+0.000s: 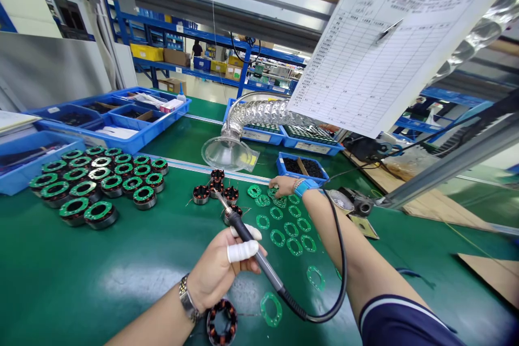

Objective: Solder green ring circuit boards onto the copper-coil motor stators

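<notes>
My left hand (227,262), with white finger cots on thumb and finger, is closed round a soldering iron (247,235). The iron's tip points at a small group of motor stators (201,194) with copper windings. Close to my left wrist lies another bare stator (222,323). My right hand (285,186) reaches forward to a pile of green ring-shaped circuit boards (279,200). Its fingers are bent down onto the pile; what they pinch, if anything, is hidden. More loose ring boards (294,247) lie spread between my arms.
Stators topped with green boards (101,213) stand grouped on the left. Behind them is a divided blue tray (133,140). A fume extraction funnel (227,154) hangs mid-bench, near a small blue bin (304,167). A paper sheet (365,54) hangs upper right. The iron's black cable (344,259) loops over my right forearm.
</notes>
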Demonstrator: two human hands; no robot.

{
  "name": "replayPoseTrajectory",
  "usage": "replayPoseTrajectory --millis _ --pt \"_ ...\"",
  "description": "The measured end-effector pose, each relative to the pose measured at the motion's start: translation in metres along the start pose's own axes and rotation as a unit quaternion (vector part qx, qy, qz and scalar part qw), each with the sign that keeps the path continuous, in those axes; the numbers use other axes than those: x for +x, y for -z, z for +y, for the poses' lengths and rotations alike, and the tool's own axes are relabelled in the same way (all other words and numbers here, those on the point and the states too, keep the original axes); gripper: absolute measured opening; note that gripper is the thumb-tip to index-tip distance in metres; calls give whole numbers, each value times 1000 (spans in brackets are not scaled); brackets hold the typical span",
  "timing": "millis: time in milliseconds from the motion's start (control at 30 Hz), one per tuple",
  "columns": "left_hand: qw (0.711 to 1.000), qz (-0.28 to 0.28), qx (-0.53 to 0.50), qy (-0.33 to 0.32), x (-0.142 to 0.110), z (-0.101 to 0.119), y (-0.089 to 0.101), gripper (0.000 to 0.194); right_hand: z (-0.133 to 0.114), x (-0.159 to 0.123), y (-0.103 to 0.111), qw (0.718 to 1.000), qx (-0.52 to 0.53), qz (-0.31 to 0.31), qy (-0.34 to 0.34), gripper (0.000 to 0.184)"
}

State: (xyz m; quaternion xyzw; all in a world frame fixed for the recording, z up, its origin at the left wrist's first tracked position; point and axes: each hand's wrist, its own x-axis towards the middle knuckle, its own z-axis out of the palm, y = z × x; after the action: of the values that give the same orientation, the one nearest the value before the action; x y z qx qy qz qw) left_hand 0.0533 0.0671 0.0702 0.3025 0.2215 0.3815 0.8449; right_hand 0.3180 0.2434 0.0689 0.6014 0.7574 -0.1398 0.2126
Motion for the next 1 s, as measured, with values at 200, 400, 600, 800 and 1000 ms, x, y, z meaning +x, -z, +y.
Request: replayPoseTrajectory --millis 200,400,600,800,1000 --pt "1000 6 -2 3 0 1 -1 30 1 0 -1 1000 -3 8 -17 28" --pt "1000 1 3 -2 0 1 0 29 10 -3 -1 998 -12 -10 -62 28" --pt "1000 -3 6 -2 0 0 0 27 10 -3 -10 996 -20 -30 -84 28" --pt "1000 2 9 -2 0 0 0 28 8 1 -14 996 -18 -20 -81 28" --pt "1000 -1 4 -1 0 0 0 28 12 1 -12 998 -10 4 -65 29"
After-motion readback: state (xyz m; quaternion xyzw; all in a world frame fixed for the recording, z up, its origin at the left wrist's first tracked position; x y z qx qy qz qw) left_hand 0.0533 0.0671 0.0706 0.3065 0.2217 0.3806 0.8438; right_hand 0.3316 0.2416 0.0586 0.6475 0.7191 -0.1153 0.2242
